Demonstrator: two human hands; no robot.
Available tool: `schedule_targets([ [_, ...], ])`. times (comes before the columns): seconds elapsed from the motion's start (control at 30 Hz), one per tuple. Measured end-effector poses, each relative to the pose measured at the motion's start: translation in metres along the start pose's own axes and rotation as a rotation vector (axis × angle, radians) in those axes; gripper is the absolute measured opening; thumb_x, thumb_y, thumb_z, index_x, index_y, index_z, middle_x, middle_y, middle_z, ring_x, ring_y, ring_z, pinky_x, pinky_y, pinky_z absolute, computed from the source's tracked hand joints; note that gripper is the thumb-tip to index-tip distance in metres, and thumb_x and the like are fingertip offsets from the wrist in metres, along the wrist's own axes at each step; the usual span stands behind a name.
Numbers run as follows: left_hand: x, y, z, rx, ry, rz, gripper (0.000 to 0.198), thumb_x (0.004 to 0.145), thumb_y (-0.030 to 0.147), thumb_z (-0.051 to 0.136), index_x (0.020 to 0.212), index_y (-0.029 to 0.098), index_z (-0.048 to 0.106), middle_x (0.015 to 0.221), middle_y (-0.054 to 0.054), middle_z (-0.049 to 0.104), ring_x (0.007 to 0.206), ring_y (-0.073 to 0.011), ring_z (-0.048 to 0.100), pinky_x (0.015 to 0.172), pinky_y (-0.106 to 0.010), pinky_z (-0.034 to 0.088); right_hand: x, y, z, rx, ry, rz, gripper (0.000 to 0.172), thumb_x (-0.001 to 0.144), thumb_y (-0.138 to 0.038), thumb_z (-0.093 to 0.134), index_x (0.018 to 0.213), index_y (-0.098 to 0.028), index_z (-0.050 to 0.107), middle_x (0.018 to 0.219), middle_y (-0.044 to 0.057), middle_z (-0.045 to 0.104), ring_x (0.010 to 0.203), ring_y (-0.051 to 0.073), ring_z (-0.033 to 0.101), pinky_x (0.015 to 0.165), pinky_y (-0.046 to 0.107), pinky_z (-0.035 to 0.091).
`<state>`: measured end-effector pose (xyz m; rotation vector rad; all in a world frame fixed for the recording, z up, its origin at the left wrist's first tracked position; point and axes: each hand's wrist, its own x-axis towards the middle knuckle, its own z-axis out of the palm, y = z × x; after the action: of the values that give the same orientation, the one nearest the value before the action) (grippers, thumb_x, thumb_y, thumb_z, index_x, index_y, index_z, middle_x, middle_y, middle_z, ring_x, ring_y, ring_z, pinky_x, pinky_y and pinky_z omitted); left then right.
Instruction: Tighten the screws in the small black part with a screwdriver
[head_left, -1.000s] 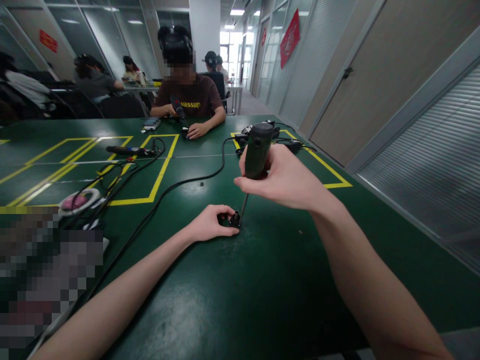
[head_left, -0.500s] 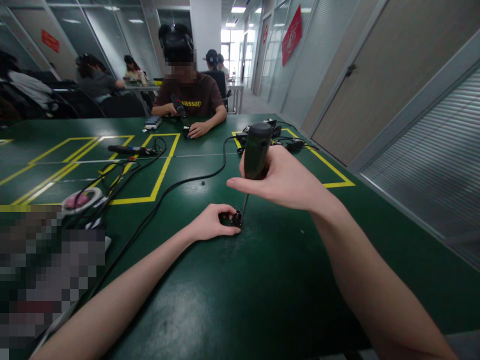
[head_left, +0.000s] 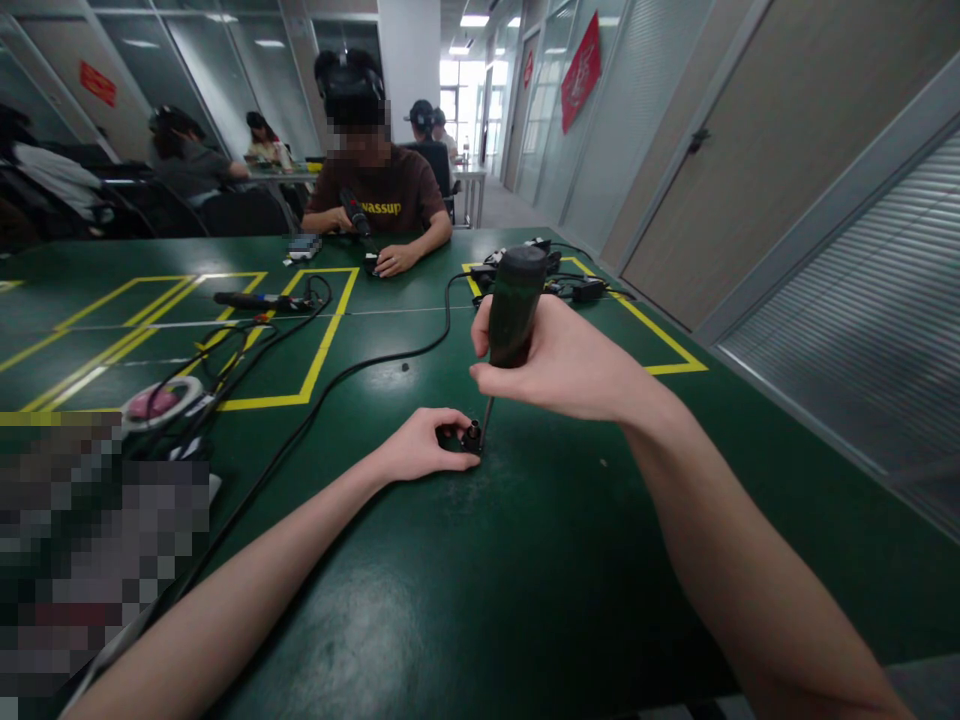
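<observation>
Pink-and-white round item (head_left: 155,401): far left on the desk (head_left: 570,560), with dark leads lying over it.
Black cable (head_left: 352,372): runs from the near left edge across the desk toward the far right, passing well behind both hands.
Left hand (head_left: 415,450): resting on the desk, its fingers (head_left: 442,416) pinched narrow around the small black part (head_left: 470,437).
Small black part: on the desk near the middle, held between the left fingertips and right under the bit.
Screwdriver (head_left: 514,306): dark green powered body, nearly upright and leaning slightly, its thin bit (head_left: 486,412) set down on the part.
Right hand (head_left: 574,362): closed around the screwdriver body, thumb side toward the camera.
Risk, slip: the lean could let the bit skid off the part into the left fingertips just beside it.
Risk, spin: the pinch is light, so torque could twist the part out of the hold.
Co-worker (head_left: 375,190): seated across the desk, holding a similar tool.
</observation>
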<state>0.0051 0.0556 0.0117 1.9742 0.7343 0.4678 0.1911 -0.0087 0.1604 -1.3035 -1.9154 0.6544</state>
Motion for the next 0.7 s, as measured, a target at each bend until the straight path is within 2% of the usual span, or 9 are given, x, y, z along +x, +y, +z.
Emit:
schedule_targets([
  [0.23,-0.0003,0.0014,-0.0004,0.014,-0.003,-0.007,0.032,0.072,0.035,0.080,0.096,0.015,0.076,0.092,-0.004,0.076,0.087,-0.0211,0.067,0.084,-0.032,0.051,0.0008,-0.0006,0.0021,-0.012,0.000,0.014,0.026,0.075,-0.030,0.072,0.066,-0.021,0.049,0.062,-0.005,0.043,0.060,0.012,0.038,0.056,0.031,0.028],
  [0.47,-0.0008,0.0021,-0.0010,0.012,-0.015,-0.017,0.034,0.072,0.036,0.080,0.098,0.014,0.076,0.094,-0.005,0.077,0.088,-0.0208,0.066,0.085,-0.033,0.050,0.0007,0.0004,0.0007,-0.034,-0.008,0.006,0.013,0.072,-0.021,0.067,0.069,-0.020,0.055,0.064,-0.004,0.050,0.061,0.013,0.044,0.056,0.030,0.028],
  [0.7,-0.0004,0.0004,-0.0007,-0.007,-0.013,-0.009,0.032,0.073,0.033,0.081,0.098,0.014,0.076,0.093,-0.005,0.077,0.088,-0.0211,0.067,0.085,-0.033,0.052,-0.0018,-0.0013,-0.0023,-0.016,-0.060,0.011,0.011,0.068,-0.018,0.064,0.071,-0.020,0.054,0.066,-0.004,0.049,0.061,0.013,0.044,0.055,0.029,0.032],
])
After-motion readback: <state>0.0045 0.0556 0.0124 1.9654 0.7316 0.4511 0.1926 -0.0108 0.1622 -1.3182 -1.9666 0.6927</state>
